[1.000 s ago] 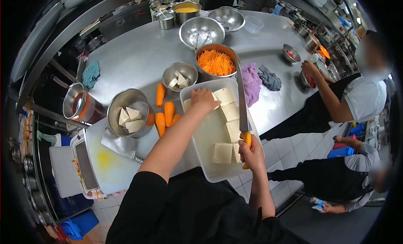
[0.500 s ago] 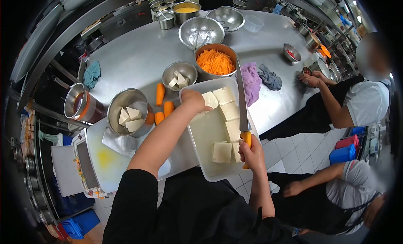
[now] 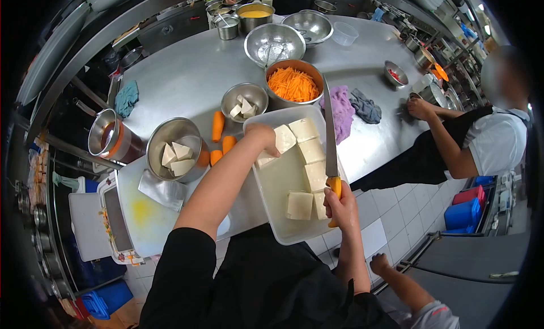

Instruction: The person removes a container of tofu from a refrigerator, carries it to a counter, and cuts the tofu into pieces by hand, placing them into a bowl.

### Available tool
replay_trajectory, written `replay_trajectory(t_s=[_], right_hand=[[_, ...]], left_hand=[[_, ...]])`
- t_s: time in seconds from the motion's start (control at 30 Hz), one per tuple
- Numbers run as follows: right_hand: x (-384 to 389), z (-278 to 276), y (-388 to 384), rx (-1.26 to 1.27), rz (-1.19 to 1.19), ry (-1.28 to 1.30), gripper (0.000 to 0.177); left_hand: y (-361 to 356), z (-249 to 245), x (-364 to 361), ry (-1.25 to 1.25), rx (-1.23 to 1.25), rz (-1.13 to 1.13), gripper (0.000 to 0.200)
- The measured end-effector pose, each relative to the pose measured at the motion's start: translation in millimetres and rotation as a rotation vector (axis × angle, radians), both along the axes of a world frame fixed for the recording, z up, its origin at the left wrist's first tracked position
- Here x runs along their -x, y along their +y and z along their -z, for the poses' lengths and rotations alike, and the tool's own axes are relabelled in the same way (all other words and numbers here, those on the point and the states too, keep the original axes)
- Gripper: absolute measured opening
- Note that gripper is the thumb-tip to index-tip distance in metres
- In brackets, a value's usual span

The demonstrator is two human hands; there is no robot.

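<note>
My right hand (image 3: 342,209) grips the yellow handle of a long knife (image 3: 331,131), its blade pointing away from me along the right side of a white plastic tub (image 3: 275,218). Several white tofu blocks (image 3: 310,150) sit in cloudy liquid inside the tub. My left hand (image 3: 262,139) reaches into the tub's far left corner, its fingers curled down around a tofu block (image 3: 264,159); the fingertips are partly hidden. Another block (image 3: 285,138) lies right beside that hand.
Left of the tub are carrots (image 3: 218,126), a steel bowl (image 3: 245,101) and a pot (image 3: 175,145) with tofu pieces. Beyond it stands a pot of shredded carrot (image 3: 292,84). A purple cloth (image 3: 341,114) lies to the right. Co-workers (image 3: 493,136) are at the right.
My left hand has shifted slightly, and more of a tofu block shows beneath it. The knife stays in my right hand. The co-worker at lower right has moved, with only an arm visible now.
</note>
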State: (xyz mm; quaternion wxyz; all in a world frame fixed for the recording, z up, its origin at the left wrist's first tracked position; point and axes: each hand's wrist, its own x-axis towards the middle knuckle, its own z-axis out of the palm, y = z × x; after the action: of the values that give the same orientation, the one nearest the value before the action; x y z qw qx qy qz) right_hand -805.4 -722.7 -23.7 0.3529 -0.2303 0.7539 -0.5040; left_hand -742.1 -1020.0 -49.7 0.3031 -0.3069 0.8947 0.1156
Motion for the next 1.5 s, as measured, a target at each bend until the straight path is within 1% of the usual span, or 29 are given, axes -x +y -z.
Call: replay_trajectory(t_s=[0.1, 0.17, 0.2, 0.27, 0.3, 0.37, 0.4, 0.47, 0.5, 0.57, 0.6, 0.67, 0.7, 0.77, 0.8, 0.87, 0.9, 0.97, 1.1, 1.17, 1.2, 1.27, 1.3, 1.37, 1.4, 1.43, 1.5], right_hand=[[-1.0, -1.8, 0.5, -0.015, 0.022, 0.010, 0.023], [-0.6, -1.5, 0.6, -0.007, 0.019, 0.002, 0.024], [-0.4, -1.4, 1.1, -0.002, 0.018, -0.007, 0.024], [-1.0, -2.3, 1.1, 0.006, 0.018, -0.018, 0.024], [-1.0, -2.7, 1.1, 0.013, 0.018, -0.028, 0.024], [-0.2, -2.6, 2.0, 0.013, 0.016, -0.025, 0.024], [0.0, -2.3, 2.6, 0.013, 0.012, -0.022, 0.025], [0.5, 0.2, 4.2, 0.007, 0.019, -0.013, 0.025], [0.9, 1.2, 4.7, 0.003, 0.024, -0.003, 0.025], [1.3, 1.9, 5.9, -0.013, 0.025, 0.004, 0.026], [1.3, 2.1, 6.4, -0.027, 0.026, 0.014, 0.026], [0.6, 2.4, 6.6, -0.025, 0.022, 0.005, 0.026], [0.3, 2.5, 6.3, -0.020, 0.019, 0.002, 0.026], [0.0, 3.3, 5.5, -0.006, 0.005, -0.014, 0.026], [0.1, 3.5, 5.4, 0.004, -0.007, -0.027, 0.026], [-0.7, 4.3, 3.9, 0.011, -0.010, -0.041, 0.026], [-0.3, 3.8, 2.7, 0.015, -0.012, -0.053, 0.026], [1.2, 2.8, 2.8, 0.019, -0.019, -0.046, 0.026], [3.4, 1.2, 5.7, 0.006, -0.011, -0.020, 0.026], [4.7, 0.3, 7.0, 0.022, 0.001, -0.035, 0.026], [5.3, -0.2, 8.0, 0.039, 0.014, -0.050, 0.025], [4.9, 0.2, 9.6, 0.058, 0.022, -0.051, 0.025], [4.3, -0.2, 10.1, 0.072, 0.026, -0.053, 0.024], [1.5, -2.6, 11.0, 0.085, 0.022, -0.059, 0.024], [-0.4, -4.2, 11.6, 0.085, 0.013, -0.071, 0.023], [-2.0, -6.5, 12.2, 0.101, 0.017, -0.063, 0.023], [-6.1, -13.6, 14.2, 0.094, -0.037, -0.102, 0.023]], left_hand=[[-5.2, 6.8, 2.1, 0.000, -0.040, -0.040, 0.072], [-9.5, 15.1, 6.2, -0.040, -0.074, -0.026, 0.080], [-10.4, 20.4, 6.6, -0.040, -0.074, -0.026, 0.080], [-10.6, 24.7, 5.6, 0.040, -0.024, -0.100, 0.093], [-10.1, 23.4, 5.7, 0.040, -0.024, -0.099, 0.093], [-8.9, 20.0, 5.5, 0.013, -0.037, -0.098, 0.105], [-7.8, 18.2, 4.4, 0.012, -0.038, -0.097, 0.105], [-3.9, 10.8, 0.2, 0.029, -0.051, -0.087, 0.093], [-1.5, 4.1, -0.7, 0.026, -0.051, -0.087, 0.093], [4.2, -10.0, -1.5, -0.042, -0.067, -0.028, 0.078], [7.9, -14.1, -2.9, -0.047, -0.069, -0.029, 0.078], [16.9, -20.3, -7.7, -0.081, -0.017, 0.091, 0.101], [22.6, -22.6, -10.5, -0.085, -0.016, 0.088, 0.101], [36.2, -24.9, -17.5, -0.066, 0.068, 0.118, 0.089], [41.9, -21.7, -22.2, -0.066, 0.071, 0.117, 0.089], [51.8, -12.9, -31.6, 0.137, 0.043, 0.069, 0.077], [56.0, -10.4, -34.9, 0.140, 0.048, 0.067, 0.077], [63.9, -8.4, -39.2, 0.175, -0.040, 0.048, 0.069], [68.3, -19.3, -47.4, 0.239, -0.076, 0.016, 0.067], [66.5, -32.0, -53.8, 0.379, -0.077, -0.034, 0.067], [64.1, -40.5, -56.4, 0.381, -0.072, -0.029, 0.067], [56.6, -55.2, -61.2, 0.582, -0.314, -0.206, 0.065], [51.0, -48.6, -63.6, 0.587, -0.306, -0.198, 0.065], [42.6, -27.7, -65.9, 1.102, -0.804, -0.390, 0.057], [46.2, -33.3, -66.7, 1.177, -0.954, -0.542, 0.051], [48.0, -30.2, -66.3, 1.185, -0.946, -0.525, 0.051], [46.6, -4.9, -61.6, 1.446, -1.547, -0.954, 0.053]])
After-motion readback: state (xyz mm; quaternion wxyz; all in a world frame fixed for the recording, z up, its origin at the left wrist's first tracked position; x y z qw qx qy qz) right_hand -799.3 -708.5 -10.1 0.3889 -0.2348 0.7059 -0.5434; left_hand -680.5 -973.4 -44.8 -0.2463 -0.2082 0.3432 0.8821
